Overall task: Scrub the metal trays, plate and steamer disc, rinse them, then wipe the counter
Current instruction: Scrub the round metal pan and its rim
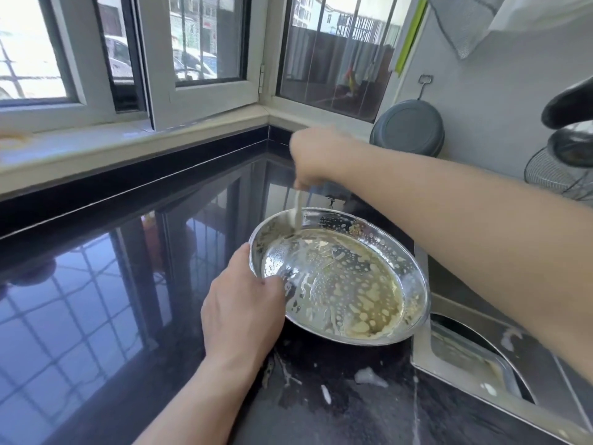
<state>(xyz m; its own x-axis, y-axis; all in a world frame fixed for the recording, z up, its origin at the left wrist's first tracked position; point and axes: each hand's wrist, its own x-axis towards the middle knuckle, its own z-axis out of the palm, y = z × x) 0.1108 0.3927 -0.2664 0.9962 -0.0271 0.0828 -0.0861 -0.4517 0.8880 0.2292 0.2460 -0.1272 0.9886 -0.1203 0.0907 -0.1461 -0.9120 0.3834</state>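
A round metal plate [340, 281], coated inside with yellowish soapy residue, sits tilted on the black counter [96, 300] beside the sink. My left hand [240, 309] grips its near-left rim, thumb over the edge. My right hand [317, 159] hovers above the plate's far rim with its fingers closed; a thin stream of whitish liquid [296, 213] runs from it down into the plate. What the right hand holds is hidden by the fingers. A rectangular metal tray [475, 358] lies in the sink.
The steel sink [455, 316] lies at the right, with foam blobs [369, 377] on the counter near its edge. A grey lidded pot [407, 130] hangs on the right wall, with a wire strainer [555, 178] and a black ladle [568, 107] beside it. Windows line the back.
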